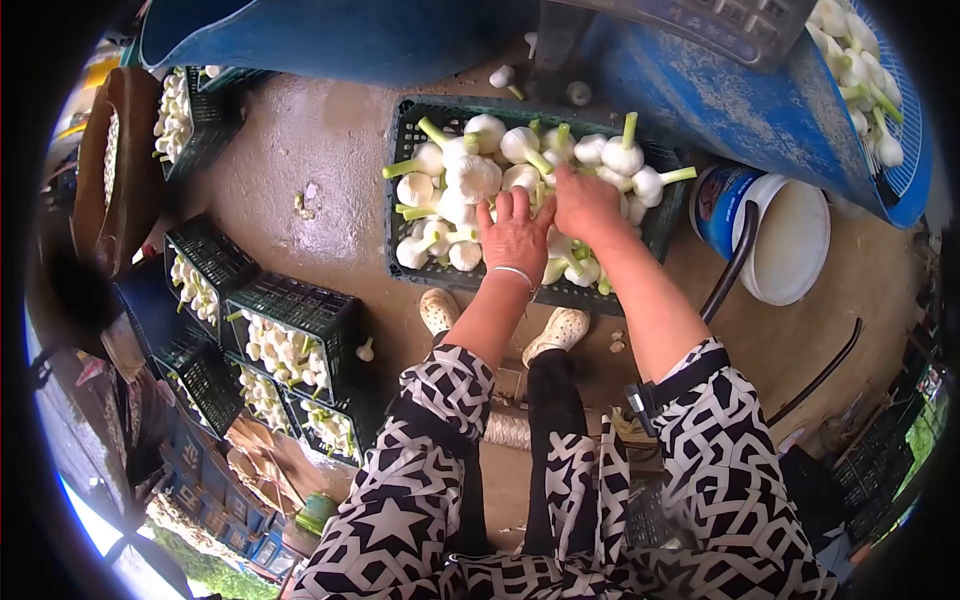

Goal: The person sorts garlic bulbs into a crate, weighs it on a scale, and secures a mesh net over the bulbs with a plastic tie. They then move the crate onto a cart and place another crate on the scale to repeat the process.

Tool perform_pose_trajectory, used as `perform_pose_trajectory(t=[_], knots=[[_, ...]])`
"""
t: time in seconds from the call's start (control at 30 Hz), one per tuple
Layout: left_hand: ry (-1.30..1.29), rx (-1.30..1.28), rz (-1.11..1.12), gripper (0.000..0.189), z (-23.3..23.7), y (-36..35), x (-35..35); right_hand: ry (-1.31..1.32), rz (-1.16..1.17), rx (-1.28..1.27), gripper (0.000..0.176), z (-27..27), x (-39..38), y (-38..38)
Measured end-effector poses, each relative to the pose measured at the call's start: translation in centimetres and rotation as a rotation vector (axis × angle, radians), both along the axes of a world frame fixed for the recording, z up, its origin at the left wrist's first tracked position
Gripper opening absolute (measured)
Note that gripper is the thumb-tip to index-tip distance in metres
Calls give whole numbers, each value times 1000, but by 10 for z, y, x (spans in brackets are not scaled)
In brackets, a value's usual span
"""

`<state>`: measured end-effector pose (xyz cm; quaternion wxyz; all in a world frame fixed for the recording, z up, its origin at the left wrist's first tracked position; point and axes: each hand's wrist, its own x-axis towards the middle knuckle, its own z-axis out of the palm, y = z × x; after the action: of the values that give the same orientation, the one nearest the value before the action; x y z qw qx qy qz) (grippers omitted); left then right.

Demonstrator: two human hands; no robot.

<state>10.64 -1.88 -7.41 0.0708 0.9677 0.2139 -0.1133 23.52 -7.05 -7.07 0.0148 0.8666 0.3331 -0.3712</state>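
Observation:
A dark green plastic crate [398,150] on the floor is filled with white garlic bulbs [473,180] that have short green stems. My left hand [515,240] lies over the bulbs in the middle of the crate, its fingers spread and touching them. Right beside it, my right hand [585,203] reaches down among the bulbs with its fingers curled in. Its fingertips are hidden, so what it grips does not show. More bulbs lie around both hands, their stems pointing different ways.
Blue tubs [690,100] stand beyond the crate, and a blue basket [912,150] of garlic is at the upper right. A white bucket [800,240] sits right of the crate. Several garlic-filled crates [300,300] stand at left. A loose bulb [365,349] lies on the floor.

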Motion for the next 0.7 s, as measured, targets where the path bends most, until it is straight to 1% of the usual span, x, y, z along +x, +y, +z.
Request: perform_pose_trajectory(t=[0.03,0.07,0.13,0.17,0.2,0.23,0.27,0.3,0.37,0.4,0.43,0.47,0.5,0.57,0.63,0.67,0.7], knots=[[50,-68,-23,46,0,1,-4,-4,11,-2,41,-1,3,-4],[96,-132,-48,45,0,2,-6,50,-22,21,45,0,6,-9],[36,-139,-38,40,-3,0,-10,128,-73,62,56,7,13,-19],[11,-162,-35,39,-5,0,-11,123,-67,56,56,9,14,-26],[6,-169,-29,39,-11,0,-13,218,-128,100,56,7,16,-34],[-68,-208,-17,36,-19,3,-14,310,-190,146,56,0,20,-41],[-141,-251,-9,33,-27,5,-16,352,-172,183,60,-8,21,-48],[-227,-311,20,36,-32,10,-13,340,-177,173,60,-17,20,-52],[-230,-486,101,34,-28,18,-8,386,-52,292,65,-31,18,-52],[-261,-520,130,33,-23,19,-7,509,-168,342,67,-27,15,-49],[-271,-521,121,33,-17,21,-5,631,-284,397,69,-18,9,-44],[-372,-496,101,31,-10,21,-4,613,-287,409,71,-9,4,-40],[-469,-473,84,30,0,20,-5,635,-269,508,69,-10,4,-44],[-514,-476,106,31,35,21,-2,955,-637,474,66,46,1,-44],[-613,-575,37,36,70,16,2,1063,-790,611,63,69,-7,-64],[-658,-576,-26,38,91,9,7,1113,-830,620,65,86,-7,-77],[-701,-575,-88,40,114,-3,15,1090,-867,807,65,99,-10,-90]])
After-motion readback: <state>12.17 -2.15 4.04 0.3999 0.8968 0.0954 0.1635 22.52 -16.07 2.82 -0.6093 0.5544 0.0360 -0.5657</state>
